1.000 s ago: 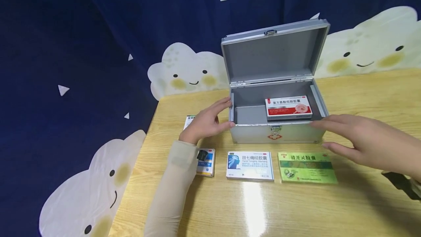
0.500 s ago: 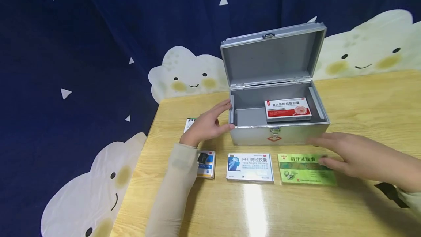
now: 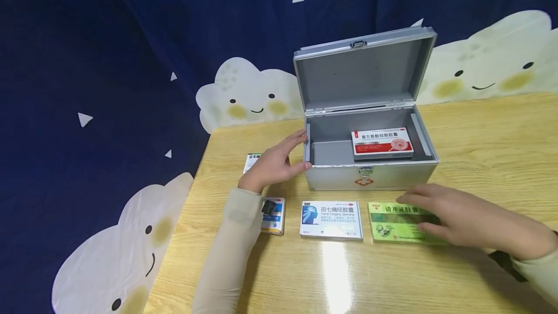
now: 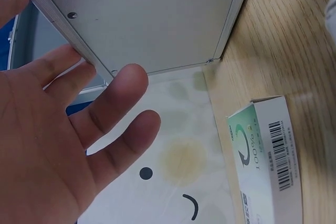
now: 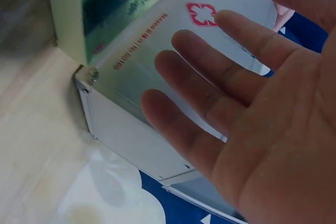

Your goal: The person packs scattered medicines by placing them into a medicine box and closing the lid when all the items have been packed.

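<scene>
At the left end of the open silver medicine case [image 3: 335,177], my left hand [image 3: 274,164] touches the rim with its thumb and fingers spread. In the left wrist view, that hand's last two fingers [image 4: 137,129] extend free of the case. My right hand [image 3: 464,214] hovers over the right part of a green medicine box [image 3: 392,229], covering some of it; its fingers [image 5: 199,56] are extended and hold nothing in the right wrist view. A red-and-white medicine box [image 3: 382,143] lies inside the case on the right.
A white-and-blue medicine box [image 3: 331,222] lies in front of the case. Another blue-and-white box [image 3: 273,224] and a white-and-green box [image 4: 270,156] are partly hidden by the left arm in the head view. A dark blue curtain [image 3: 244,18] with clouds hangs behind the wooden table [image 3: 287,280].
My right hand has moved from the case's front right corner down and left, to above the green box. The left hand stays at the case's left rim.
</scene>
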Motion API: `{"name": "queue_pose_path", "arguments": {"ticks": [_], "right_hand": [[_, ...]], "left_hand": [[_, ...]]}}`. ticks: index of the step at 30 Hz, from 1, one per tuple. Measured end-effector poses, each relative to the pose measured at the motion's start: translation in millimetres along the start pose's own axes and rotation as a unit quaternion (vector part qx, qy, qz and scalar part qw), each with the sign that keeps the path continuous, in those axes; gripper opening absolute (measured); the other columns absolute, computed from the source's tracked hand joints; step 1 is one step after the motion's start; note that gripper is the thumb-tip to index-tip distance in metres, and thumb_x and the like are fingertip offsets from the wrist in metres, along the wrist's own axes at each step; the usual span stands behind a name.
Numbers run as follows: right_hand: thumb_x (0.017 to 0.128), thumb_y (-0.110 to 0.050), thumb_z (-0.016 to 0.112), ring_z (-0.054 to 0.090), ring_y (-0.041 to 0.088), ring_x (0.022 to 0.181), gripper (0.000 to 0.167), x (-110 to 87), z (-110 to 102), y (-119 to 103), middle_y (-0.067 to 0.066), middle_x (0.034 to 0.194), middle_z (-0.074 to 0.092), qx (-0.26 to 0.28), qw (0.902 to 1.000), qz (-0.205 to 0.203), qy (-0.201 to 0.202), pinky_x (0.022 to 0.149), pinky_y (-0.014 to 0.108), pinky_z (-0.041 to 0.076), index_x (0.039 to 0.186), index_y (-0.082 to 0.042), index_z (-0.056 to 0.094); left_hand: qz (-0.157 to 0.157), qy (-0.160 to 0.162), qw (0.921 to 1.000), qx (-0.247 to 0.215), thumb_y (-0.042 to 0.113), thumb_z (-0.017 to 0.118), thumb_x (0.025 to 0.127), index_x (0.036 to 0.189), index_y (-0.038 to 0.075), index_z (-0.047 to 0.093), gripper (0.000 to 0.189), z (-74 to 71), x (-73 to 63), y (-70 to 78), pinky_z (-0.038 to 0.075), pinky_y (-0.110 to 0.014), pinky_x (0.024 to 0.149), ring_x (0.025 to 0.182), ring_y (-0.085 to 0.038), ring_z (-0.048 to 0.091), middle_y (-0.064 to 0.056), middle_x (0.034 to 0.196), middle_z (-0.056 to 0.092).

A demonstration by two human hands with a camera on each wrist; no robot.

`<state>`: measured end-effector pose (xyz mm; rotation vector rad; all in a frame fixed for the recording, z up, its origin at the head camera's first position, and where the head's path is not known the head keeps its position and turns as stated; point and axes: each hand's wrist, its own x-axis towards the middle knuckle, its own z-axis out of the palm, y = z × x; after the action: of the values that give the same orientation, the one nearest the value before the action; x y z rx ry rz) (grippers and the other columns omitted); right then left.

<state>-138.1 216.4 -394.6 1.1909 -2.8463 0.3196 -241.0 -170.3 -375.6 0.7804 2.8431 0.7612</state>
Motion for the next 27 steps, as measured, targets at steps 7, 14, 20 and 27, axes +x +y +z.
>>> {"name": "queue_pose_path", "arguments": {"ticks": [7,14,20,27], "right_hand": [[0.078,-0.031,0.082,0.062,0.034,0.116,0.061,-0.9,3.8,-1.3,0.013,0.13,0.062,0.026,0.9987,0.027,-0.035,0.09,0.055,0.054,0.133,-0.015,0.061],[0.078,-0.037,0.082,0.06,0.038,0.119,0.066,0.2,7.8,-4.5,0.017,0.134,0.06,0.048,0.9957,0.049,-0.062,0.093,0.058,0.052,0.136,-0.015,0.059],[0.072,-0.039,0.085,0.058,0.036,0.12,0.074,0.7,13.8,-5.0,0.013,0.136,0.058,0.052,0.995,0.044,-0.073,0.093,0.058,0.051,0.137,-0.015,0.057],[0.068,-0.035,0.088,0.056,0.033,0.121,0.08,0.1,23.3,-4.7,0.009,0.135,0.058,0.051,0.9932,0.054,-0.091,0.092,0.057,0.05,0.139,-0.015,0.056]], "left_hand": [[-0.007,0.005,1.0,-0.005,0.051,0.061,0.092,0.156,0.024,0.033,0.075,1.0,-1.4,0.8,0.048,-0.027,0.062,0.061,-0.013,0.052,0.018,0.165,0.021],[-0.002,-0.006,1.0,-0.001,0.056,0.058,0.092,0.157,0.021,0.031,0.078,0.7,0.0,2.0,0.049,-0.027,0.064,0.062,-0.014,0.052,0.015,0.166,0.019],[-0.009,-0.002,0.9999,-0.005,0.055,0.059,0.092,0.157,0.025,0.031,0.077,1.2,1.1,1.9,0.049,-0.027,0.065,0.063,-0.014,0.052,0.019,0.165,0.018],[-0.006,-0.001,0.9997,-0.023,0.055,0.059,0.092,0.156,0.024,0.031,0.077,3.8,-0.8,0.1,0.048,-0.027,0.061,0.058,-0.014,0.049,0.02,0.165,0.017]]}}
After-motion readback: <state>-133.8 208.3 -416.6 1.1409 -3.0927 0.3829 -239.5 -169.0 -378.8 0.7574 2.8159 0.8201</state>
